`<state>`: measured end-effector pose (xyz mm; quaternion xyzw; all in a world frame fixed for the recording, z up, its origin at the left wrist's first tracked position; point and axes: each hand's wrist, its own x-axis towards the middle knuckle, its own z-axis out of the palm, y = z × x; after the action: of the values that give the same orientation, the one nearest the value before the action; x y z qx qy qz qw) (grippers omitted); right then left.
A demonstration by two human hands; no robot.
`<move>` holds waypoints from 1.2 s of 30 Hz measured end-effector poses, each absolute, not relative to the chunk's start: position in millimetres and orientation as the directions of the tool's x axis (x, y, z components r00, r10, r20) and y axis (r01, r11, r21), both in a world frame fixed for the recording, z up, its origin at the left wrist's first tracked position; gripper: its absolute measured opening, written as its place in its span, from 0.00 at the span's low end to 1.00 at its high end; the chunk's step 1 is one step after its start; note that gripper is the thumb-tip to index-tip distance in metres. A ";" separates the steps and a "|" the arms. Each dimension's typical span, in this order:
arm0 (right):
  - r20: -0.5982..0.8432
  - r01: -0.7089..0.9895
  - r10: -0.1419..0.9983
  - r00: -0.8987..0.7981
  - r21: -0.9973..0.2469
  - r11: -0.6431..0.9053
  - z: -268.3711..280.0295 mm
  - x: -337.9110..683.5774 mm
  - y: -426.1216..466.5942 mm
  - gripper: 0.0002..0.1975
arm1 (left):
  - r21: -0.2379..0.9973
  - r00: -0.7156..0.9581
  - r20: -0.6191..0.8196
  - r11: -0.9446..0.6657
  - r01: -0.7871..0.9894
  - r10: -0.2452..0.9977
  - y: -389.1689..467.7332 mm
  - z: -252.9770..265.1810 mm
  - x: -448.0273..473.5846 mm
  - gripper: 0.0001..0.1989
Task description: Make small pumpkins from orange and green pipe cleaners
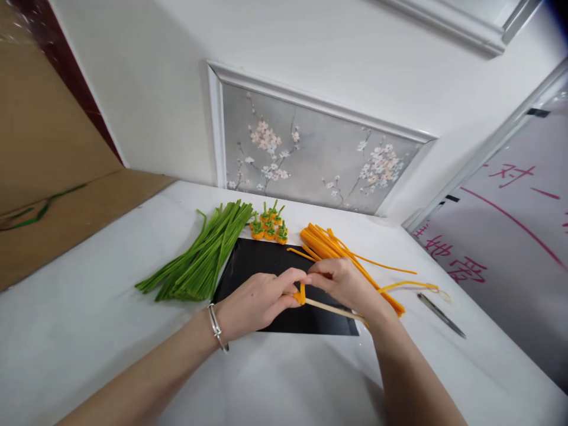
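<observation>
1. Hands at work over a white tabletop (89,337): the step appears to be bending or winding an orange pipe cleaner (302,294) around a pale slender stick (331,307).
2. The left hand (260,299), wearing a silver bangle (216,328) at the wrist, is closed in a pinch, thumb and index finger gripping the orange pipe cleaner beside the stick's near end.
3. The right hand (344,281) has its fingertips drawn together, touching the left index finger and seemingly gripping the upright part of the same strand. Whether its lower fingers also hold the stick is hidden.
4. The worked piece is held above a glossy black panel (248,260), midway between the two hands.
5. As a judgement, the next move calls for a firm left pinch while the right guides the strand snugly.
6. Left of the panel lies a bundle of green pipe cleaners (199,260); behind it, a cluster of small orange, green-topped pumpkin-like ornaments (270,231); to the right, a bundle of orange pipe cleaners (326,239) and, farther right, a slim tweezer-like metal tool (441,315).
</observation>
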<state>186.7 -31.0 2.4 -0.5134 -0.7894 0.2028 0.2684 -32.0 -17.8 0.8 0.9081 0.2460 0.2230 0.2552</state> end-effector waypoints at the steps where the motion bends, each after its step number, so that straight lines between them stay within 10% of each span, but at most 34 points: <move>1: 0.174 0.677 0.920 -0.352 -0.631 0.379 1.1 188.7 -29.6 0.15 | 0.599 0.771 0.278 -0.731 0.328 0.573 -17.6 1.7 -32.2 0.11; 10: 0.135 0.678 0.873 -0.469 -0.577 0.454 -1.1 174.4 -35.3 0.11 | 0.755 0.581 0.312 -0.567 0.328 0.752 -4.7 3.6 -38.8 0.11; 22: 0.202 0.837 0.829 -0.521 -0.069 0.543 4.2 149.8 -55.2 0.06 | 0.449 0.588 0.412 -0.716 0.534 0.696 10.1 -19.6 -45.4 0.09; 36: 0.416 0.753 0.840 -0.347 -0.410 0.515 9.0 176.2 -38.3 0.08 | 0.369 0.805 0.322 -0.849 0.378 0.498 2.0 -13.6 -43.0 0.09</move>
<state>176.2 -38.3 9.0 -0.4871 -0.8175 0.0732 0.2983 -43.0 2.0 -13.6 0.9389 0.2334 0.2073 0.1449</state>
